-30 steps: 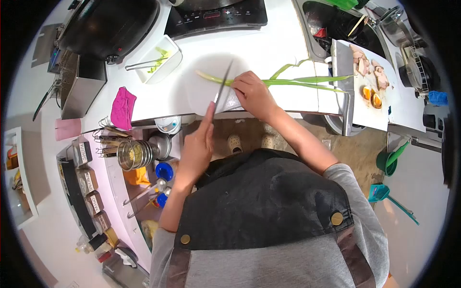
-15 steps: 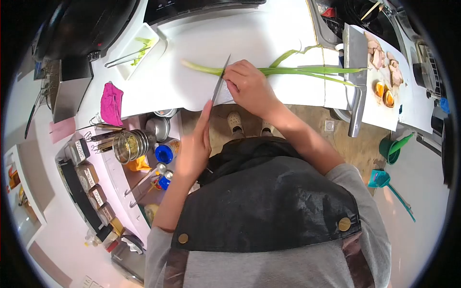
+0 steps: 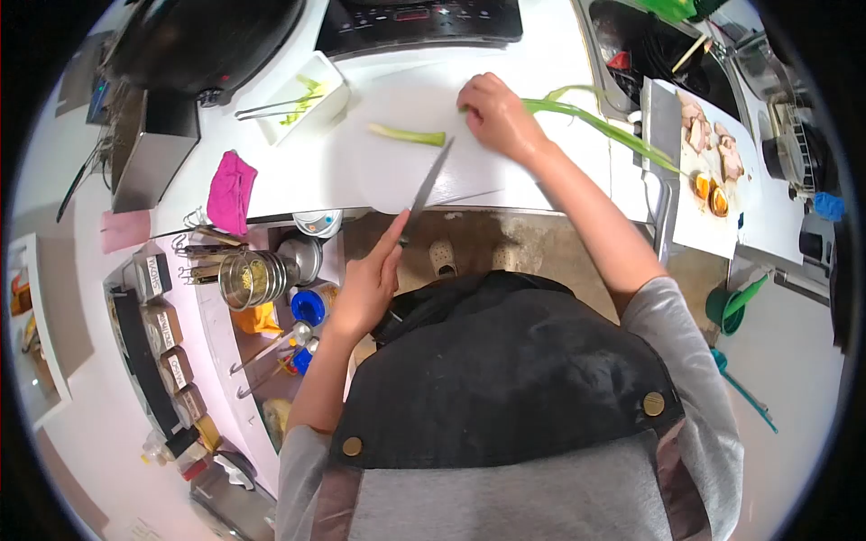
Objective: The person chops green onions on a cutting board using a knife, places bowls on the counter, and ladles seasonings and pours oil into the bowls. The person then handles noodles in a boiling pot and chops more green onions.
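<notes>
My left hand (image 3: 368, 287) is wrapped round the handle of a kitchen knife (image 3: 431, 178), its blade slanting up to the right over the front of the white cutting board (image 3: 365, 176). Close to the blade's tip lies a cut pale-green scallion stalk (image 3: 408, 135), apart from the rest. Further right, my right hand (image 3: 498, 115) is closed on the cut end of the long green scallion leaves (image 3: 591, 122), which trail right toward the second board. My fingers hide that end.
Behind the board sits a black induction hob (image 3: 419, 22). At left are a white dish (image 3: 329, 86) with greens and tongs, and a pink cloth (image 3: 232, 192). On the right, a white board (image 3: 708, 221) carries meat and halved eggs beside a cleaver (image 3: 661, 126).
The scallion, whole before under the blade, is now in two parts. My right hand has moved up and right with the leaves; the knife has drawn back from the stalk.
</notes>
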Demonstrator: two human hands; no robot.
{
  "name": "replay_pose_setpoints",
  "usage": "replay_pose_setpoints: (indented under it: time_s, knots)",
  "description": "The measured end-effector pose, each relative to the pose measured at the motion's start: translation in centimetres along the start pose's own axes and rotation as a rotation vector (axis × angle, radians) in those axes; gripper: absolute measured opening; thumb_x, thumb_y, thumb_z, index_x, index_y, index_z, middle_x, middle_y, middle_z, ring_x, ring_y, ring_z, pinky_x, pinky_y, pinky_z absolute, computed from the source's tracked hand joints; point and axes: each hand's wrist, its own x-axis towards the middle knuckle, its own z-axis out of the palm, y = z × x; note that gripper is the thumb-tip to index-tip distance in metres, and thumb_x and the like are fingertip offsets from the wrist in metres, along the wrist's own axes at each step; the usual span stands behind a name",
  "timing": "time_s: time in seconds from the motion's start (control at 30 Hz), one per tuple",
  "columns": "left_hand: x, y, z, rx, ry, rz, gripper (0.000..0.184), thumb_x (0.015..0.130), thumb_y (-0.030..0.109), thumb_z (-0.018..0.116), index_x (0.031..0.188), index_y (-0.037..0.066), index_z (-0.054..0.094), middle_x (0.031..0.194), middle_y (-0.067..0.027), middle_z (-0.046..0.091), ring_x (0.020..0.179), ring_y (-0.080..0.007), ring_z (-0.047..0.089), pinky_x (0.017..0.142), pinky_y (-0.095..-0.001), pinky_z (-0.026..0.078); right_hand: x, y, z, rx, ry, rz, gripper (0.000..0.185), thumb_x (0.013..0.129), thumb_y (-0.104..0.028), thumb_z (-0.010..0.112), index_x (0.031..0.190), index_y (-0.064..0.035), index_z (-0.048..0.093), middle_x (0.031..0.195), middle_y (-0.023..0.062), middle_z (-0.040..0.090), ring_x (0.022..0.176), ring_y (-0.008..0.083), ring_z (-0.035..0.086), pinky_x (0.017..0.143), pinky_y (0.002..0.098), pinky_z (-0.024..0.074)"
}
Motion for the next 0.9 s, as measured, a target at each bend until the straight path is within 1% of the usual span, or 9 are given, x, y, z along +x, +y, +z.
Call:
replay_pose_setpoints:
  time_s: [0.23, 0.3, 0.37, 0.47, 0.57, 0.6, 0.73, 0.83, 0.9]
  knots:
    - [-3.0, 0.0, -3.1, -0.105, 0.242, -0.101, 0.047, 0.102, 0.017, 0.042, 0.148, 0.024, 0.034, 0.060, -0.0065, 0.040, 0.056, -0.0116, 0.042, 0.057, -0.0286, 0.043, 2.5, -3.4, 0.9, -0.060, 0.137, -0.156, 0.015, 0.074, -0.007, 0.067, 0.088, -0.0042, 0.066, 0.095, 0.0097, 0.061, 0.096, 0.0270, 0.056, 0.088, 0.0387, 0.0466]
    - [-2.9, -1.8, -3.2, -0.056, 0.298, -0.015, 0.047, 0.103, 0.017, 0.041, 0.148, 0.025, 0.034, 0.058, -0.0059, 0.043, 0.054, -0.0106, 0.042, 0.055, -0.0274, 0.043, 1.8, -5.8, 2.2, -0.015, -0.127, -0.093, 0.019, 0.076, -0.016, 0.068, 0.090, -0.0040, 0.066, 0.098, 0.0109, 0.061, 0.101, 0.0276, 0.054, 0.091, 0.0398, 0.0442]
    - [-2.9, -2.6, -3.4, 0.030, 0.319, 0.046, 0.046, 0.104, 0.019, 0.038, 0.149, 0.027, 0.034, 0.055, -0.0023, 0.044, 0.052, -0.0076, 0.043, 0.051, -0.0258, 0.041, 1.0, -6.0, 3.9, -0.066, -0.111, -0.076, 0.022, 0.075, -0.014, 0.067, 0.094, -0.0028, 0.066, 0.093, 0.0114, 0.064, 0.094, 0.0277, 0.059, 0.086, 0.0377, 0.0478]
    - [-3.0, -1.9, -3.6, 0.001, 0.291, 0.070, 0.048, 0.101, 0.014, 0.044, 0.147, 0.025, 0.036, 0.058, -0.0097, 0.044, 0.053, -0.0132, 0.041, 0.057, -0.0285, 0.044, 1.3, -7.5, 1.1, 0.301, -0.306, 0.196, 0.015, 0.077, -0.008, 0.063, 0.090, -0.0013, 0.065, 0.082, 0.0129, 0.066, 0.077, 0.0269, 0.062, 0.074, 0.0338, 0.0500]
    - [-2.2, -1.8, -3.4, 0.078, 0.243, 0.145, 0.048, 0.101, 0.014, 0.044, 0.147, 0.025, 0.038, 0.061, -0.0100, 0.047, 0.053, -0.0129, 0.040, 0.057, -0.0280, 0.044, 0.7, -7.0, -1.7, 0.378, -0.407, 0.230, 0.013, 0.077, -0.006, 0.059, 0.086, 0.0005, 0.065, 0.074, 0.0142, 0.066, 0.065, 0.0271, 0.062, 0.067, 0.0325, 0.0499]
    - [-1.7, -1.7, -3.2, 0.095, 0.214, 0.188, 0.047, 0.100, 0.015, 0.045, 0.145, 0.027, 0.039, 0.065, -0.0165, 0.056, 0.051, -0.0238, 0.052, 0.058, -0.0324, 0.046, 0.3, -6.5, -1.9, 0.338, -0.394, 0.263, 0.010, 0.078, -0.005, 0.060, 0.082, 0.0010, 0.066, 0.074, 0.0143, 0.065, 0.068, 0.0265, 0.062, 0.068, 0.0323, 0.0497]
    - [-0.3, -0.7, -2.2, 0.188, 0.162, 0.213, 0.047, 0.099, 0.018, 0.047, 0.144, 0.030, 0.040, 0.081, -0.0277, 0.060, 0.080, -0.0479, 0.057, 0.064, -0.0477, 0.046, -1.5, -4.5, -0.3, 0.113, -0.144, 0.211, 0.010, 0.076, -0.005, 0.060, 0.082, -0.0020, 0.067, 0.080, 0.0109, 0.067, 0.081, 0.0300, 0.063, 0.075, 0.0384, 0.0507]
    - [0.5, -1.3, -1.8, 0.247, 0.195, 0.319, 0.047, 0.099, 0.018, 0.047, 0.143, 0.030, 0.040, 0.079, -0.0281, 0.059, 0.075, -0.0471, 0.059, 0.062, -0.0489, 0.044, -3.5, -5.5, 0.7, -0.165, 0.201, 0.008, 0.010, 0.075, -0.005, 0.064, 0.085, -0.0050, 0.067, 0.089, 0.0087, 0.064, 0.091, 0.0282, 0.059, 0.081, 0.0391, 0.0483]
    - [0.7, -1.5, -1.6, 0.266, 0.209, 0.348, 0.047, 0.099, 0.018, 0.047, 0.143, 0.030, 0.040, 0.078, -0.0282, 0.059, 0.074, -0.0470, 0.059, 0.061, -0.0493, 0.044, -4.4, -5.7, 1.0, -0.077, 0.156, -0.116, 0.012, 0.074, -0.004, 0.069, 0.086, -0.0050, 0.066, 0.095, 0.0065, 0.063, 0.095, 0.0256, 0.057, 0.082, 0.0365, 0.0483]
